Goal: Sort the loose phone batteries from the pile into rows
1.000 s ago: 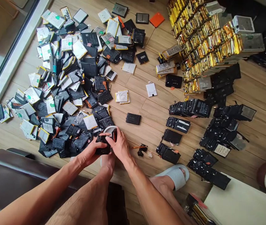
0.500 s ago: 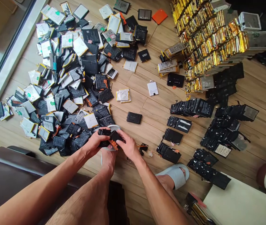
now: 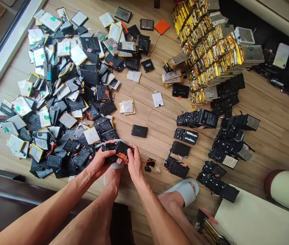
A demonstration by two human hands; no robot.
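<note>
Left-hand grip (image 3: 103, 160) clamps the left side of a stack of flat, black, rectangular batteries (image 3: 108, 148), thumb pressed over the front and fingers behind. Right-hand grip (image 3: 135, 160) is closed on the right end of a flat black battery with an orange strip (image 3: 122, 147), its thumb at the right edge. That battery lies tilted between the two hands, in front of the stack and overlapping it; its orange strip runs along the lower edge, and a small pink tab (image 3: 119, 160) shows just beneath. How many pieces the left hand carries cannot be told.

Under the held batteries is a pale grey slipper (image 3: 118, 166), partly covered. To the right of the right hand, a small black part (image 3: 149, 164) with a thin copper-coloured ribbon rests on the light-brown plank floor (image 3: 144, 88). Beyond the hands lie a single flat black battery (image 3: 139, 131) and, farther off, a pair of silver batteries with yellow edges (image 3: 127, 107), one overlapping the other.

Left of these spreads a loose heap of black and silver-white batteries (image 3: 65, 92). Well to the right stand tight rows of black batteries (image 3: 198, 118), with long gold-edged rows of batteries (image 3: 210, 51) above them.
</note>
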